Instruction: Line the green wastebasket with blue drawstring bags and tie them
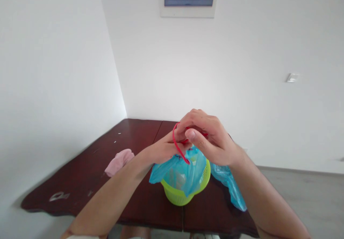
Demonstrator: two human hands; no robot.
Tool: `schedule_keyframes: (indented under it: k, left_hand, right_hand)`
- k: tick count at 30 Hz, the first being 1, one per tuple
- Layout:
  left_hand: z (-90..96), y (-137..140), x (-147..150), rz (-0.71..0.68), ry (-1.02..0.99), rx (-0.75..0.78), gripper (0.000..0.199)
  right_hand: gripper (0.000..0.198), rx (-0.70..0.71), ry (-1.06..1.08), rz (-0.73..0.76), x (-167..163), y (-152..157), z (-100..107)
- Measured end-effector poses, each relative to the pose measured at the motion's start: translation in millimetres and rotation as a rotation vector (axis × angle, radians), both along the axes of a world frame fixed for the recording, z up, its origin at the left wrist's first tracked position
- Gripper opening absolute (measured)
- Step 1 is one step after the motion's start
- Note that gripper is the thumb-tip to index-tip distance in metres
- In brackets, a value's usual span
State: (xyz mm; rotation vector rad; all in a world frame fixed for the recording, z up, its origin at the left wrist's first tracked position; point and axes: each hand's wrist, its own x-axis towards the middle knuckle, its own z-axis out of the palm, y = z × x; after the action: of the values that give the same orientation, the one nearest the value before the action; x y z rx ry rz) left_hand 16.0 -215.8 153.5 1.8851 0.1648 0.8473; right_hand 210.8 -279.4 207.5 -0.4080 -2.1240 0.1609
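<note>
A blue plastic bag (197,176) sits gathered inside a light green basket (178,197), with part of it hanging over the rim. From its top rises a red drawstring (175,144), which loops around the fingers of my left hand (163,149). Closed over those fingers is my right hand (212,135), with more red string showing beneath its palm. Both hands meet just above the basket. The fingertips are partly hidden where the hands overlap.
The basket stands on a dark reddish-brown table (142,203). A pink cloth (120,161) lies to the left. Another blue plastic bag (232,189) lies at right, near my forearm. White walls border the table behind and at left.
</note>
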Motion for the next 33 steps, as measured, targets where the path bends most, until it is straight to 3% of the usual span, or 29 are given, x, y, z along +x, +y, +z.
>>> schedule_keyframes:
  k: [3,6,10,12,15,18,22,24,26,28,30,31,33]
  left_hand:
    - [-11.8,2,-8,-0.238,-0.002,-0.268,0.025]
    - [-17.0,3,-13,-0.396,-0.048,-0.337,0.042]
    - [-14.5,0,-10,-0.26,-0.026,-0.255,0.053]
    - [-12.2,-3,-5,-0.155,-0.05,-0.277,0.055]
    - [-10.3,-4,-1,-0.001,-0.139,-0.332,0.055]
    - [-11.5,-2,-2,0.103,-0.207,-0.343,0.053]
    - [-16.1,6,-2,0.114,-0.228,-0.295,0.052]
    - [-17.9,8,1,0.159,-0.27,-0.254,0.052]
    - [-18.8,9,3,0.216,-0.313,-0.234,0.052]
    - [-19.1,8,4,0.217,-0.295,-0.242,0.053]
    - [-18.9,7,3,0.167,-0.248,-0.256,0.054]
    - [-18.8,6,3,0.142,-0.233,-0.261,0.054]
    - [-18.6,4,2,0.109,-0.229,-0.274,0.054]
  right_hand:
    - [0.033,-0.015,0.022,-0.055,3,2,-4]
    - [0.038,-0.108,0.064,-0.101,5,5,-9]
    - [0.044,-0.423,0.13,-0.009,5,14,-15]
    - [0.04,-0.507,0.145,0.079,6,19,-19]
    - [0.044,-0.411,0.21,0.078,12,22,-31]
    - [0.055,-0.331,0.246,-0.094,18,18,-47]
    - [0.02,-0.279,0.067,-0.285,17,9,-65]
    - [0.033,-0.146,0.028,-0.378,14,5,-71]
    - [0.028,-0.031,0.077,-0.485,11,4,-76]
    - [0.011,-0.002,0.159,-0.545,9,4,-79]
    - [0.035,0.01,0.195,-0.536,9,5,-79]
    - [0.035,0.042,0.184,-0.52,9,6,-79]
    - [0.018,0.15,0.138,-0.502,10,8,-78]
